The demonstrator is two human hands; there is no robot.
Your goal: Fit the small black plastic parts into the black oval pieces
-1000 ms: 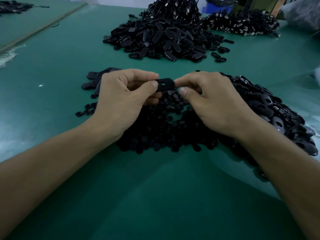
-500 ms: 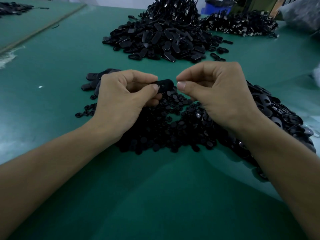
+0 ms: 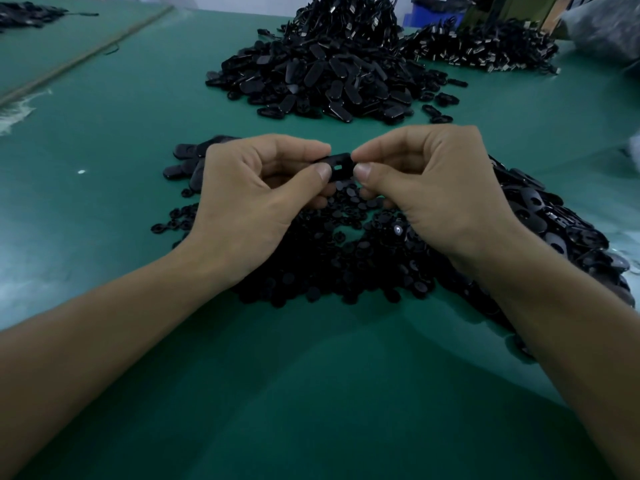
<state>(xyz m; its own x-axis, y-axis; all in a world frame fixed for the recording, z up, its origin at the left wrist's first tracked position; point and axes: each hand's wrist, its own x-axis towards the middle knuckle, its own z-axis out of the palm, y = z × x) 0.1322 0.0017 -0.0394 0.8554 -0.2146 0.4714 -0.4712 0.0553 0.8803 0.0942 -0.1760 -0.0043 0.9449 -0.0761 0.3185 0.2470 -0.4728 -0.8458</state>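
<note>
A black oval piece [image 3: 341, 164] with a small rectangular hole is held above the table between both hands. My left hand [image 3: 252, 199] pinches its left end between thumb and forefinger. My right hand [image 3: 436, 192] pinches its right end the same way, thumb tip at the edge. Whether the right fingers also hold a small part is hidden. Below the hands lies a spread of small black plastic parts [image 3: 332, 258]. Loose oval pieces [image 3: 554, 223] are heaped to the right of it, under my right wrist.
A large heap of black oval pieces [image 3: 322, 77] lies further back on the green mat [image 3: 311, 393]. Behind it are tangled corded parts [image 3: 485, 46] with metal ends. A few ovals [image 3: 187, 161] lie left of my left hand. A blue bin [image 3: 434, 15] stands at the far edge.
My right hand lifted off the oval piece half a second ago, then came back in and pinches its right end again. The left hand kept holding the piece in place.
</note>
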